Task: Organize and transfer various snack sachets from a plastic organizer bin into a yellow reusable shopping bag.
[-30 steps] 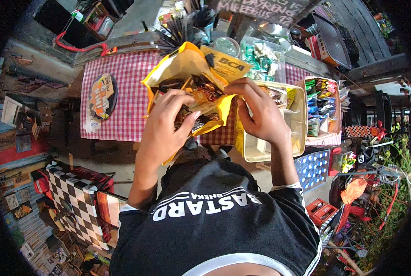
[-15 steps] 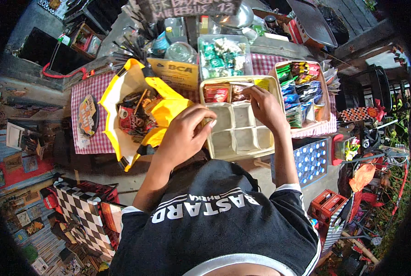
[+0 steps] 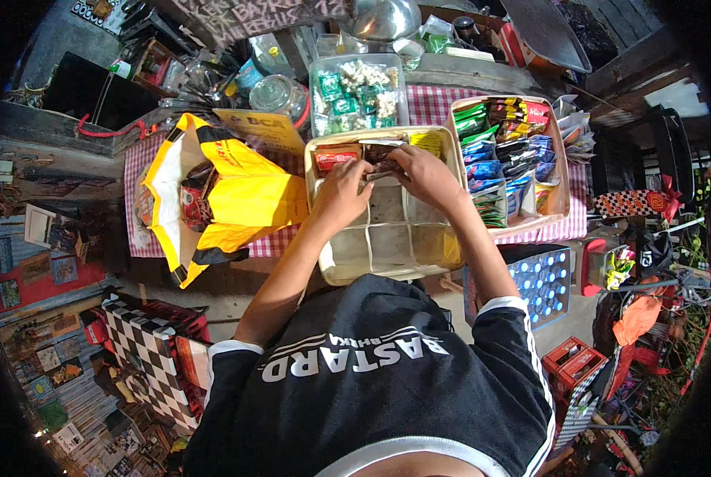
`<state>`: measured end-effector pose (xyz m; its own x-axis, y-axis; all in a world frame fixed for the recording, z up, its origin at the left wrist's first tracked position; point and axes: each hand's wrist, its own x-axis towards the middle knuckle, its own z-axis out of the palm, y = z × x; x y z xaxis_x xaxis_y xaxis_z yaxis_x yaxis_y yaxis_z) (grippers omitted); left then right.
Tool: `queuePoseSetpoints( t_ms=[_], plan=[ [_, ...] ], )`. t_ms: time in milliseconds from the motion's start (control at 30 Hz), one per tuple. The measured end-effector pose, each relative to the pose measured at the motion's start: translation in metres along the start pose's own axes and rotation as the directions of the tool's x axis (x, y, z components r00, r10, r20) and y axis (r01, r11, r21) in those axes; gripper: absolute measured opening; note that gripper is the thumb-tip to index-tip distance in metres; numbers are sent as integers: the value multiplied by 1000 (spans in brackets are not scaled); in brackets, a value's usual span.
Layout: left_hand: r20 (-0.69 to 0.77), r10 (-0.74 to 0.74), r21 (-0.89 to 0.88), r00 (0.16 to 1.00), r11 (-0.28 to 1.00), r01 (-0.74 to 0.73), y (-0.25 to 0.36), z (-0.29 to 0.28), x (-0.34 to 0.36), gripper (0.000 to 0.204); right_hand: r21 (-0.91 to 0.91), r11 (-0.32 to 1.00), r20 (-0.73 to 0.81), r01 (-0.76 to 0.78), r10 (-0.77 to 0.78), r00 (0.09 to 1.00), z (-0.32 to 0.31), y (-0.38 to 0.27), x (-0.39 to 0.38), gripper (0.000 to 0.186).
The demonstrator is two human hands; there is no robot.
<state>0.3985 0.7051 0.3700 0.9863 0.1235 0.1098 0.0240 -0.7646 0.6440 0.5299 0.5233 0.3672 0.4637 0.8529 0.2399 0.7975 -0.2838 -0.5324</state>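
Observation:
A cream divided box (image 3: 339,274) sits before me on the table. Red sachets (image 3: 337,157) stand in its far left compartment, dark brown sachets (image 3: 382,149) in the far middle one, and yellow sachets (image 3: 427,143) in the far right one. My left hand (image 3: 344,192) and my right hand (image 3: 428,178) meet over the far middle compartment, both with fingers closed at the edges of brown sachets. Their fingertips partly hide what they grip. Left of the box stands a yellow bag (image 3: 248,193) with its mouth open and red and brown sachets (image 3: 197,199) inside.
A second divided box (image 3: 563,187) full of colourful sachets adjoins on the right. Behind stands a clear tub (image 3: 358,95) of green and white wrapped sweets, beside a glass jar (image 3: 279,97). A blue crate (image 3: 540,286) of bottles is low at the right.
My left hand has moved from beside the yellow bag to the brown sachets, joining my right hand. The bag's mouth has tipped further left, and my view has shifted slightly.

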Motion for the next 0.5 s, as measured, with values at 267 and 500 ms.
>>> queuePoseSetpoints(
  t_ms=[267, 500],
  plan=[
    [-142, -24, 0, 990, 1000, 24, -3, 22, 8, 38, 31, 997, 12, 77, -78, 997, 7, 17, 0, 19],
    [-81, -116, -146, 990, 984, 103, 6, 9, 5, 48, 77, 988, -97, 130, -123, 988, -23, -1, -5, 19]
  ],
)
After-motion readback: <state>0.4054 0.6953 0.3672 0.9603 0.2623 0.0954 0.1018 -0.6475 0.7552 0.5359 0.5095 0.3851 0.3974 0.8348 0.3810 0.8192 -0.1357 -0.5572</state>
